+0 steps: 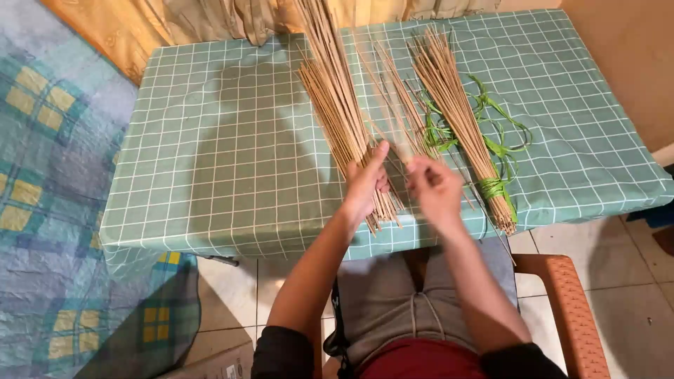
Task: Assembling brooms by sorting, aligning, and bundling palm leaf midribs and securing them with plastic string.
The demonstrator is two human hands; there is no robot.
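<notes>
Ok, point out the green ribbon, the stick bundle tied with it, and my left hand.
green ribbon [503, 144], head view, on a loose loop.
tied stick bundle [456, 105], head view, mid-length of the sticks.
left hand [366, 184], head view, back of the hand.

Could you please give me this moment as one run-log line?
left hand: pressing on loose stick bundle | right hand: blurred, handling thin sticks | tied stick bundle with green strip alongside | checked tablecloth

The scene has warm, rather even indoor light from above and behind the person, which puts a soft head-and-shoulders shadow on the table [232, 126], while the right hand [435, 188] is blurred and the edges bend slightly.
</notes>
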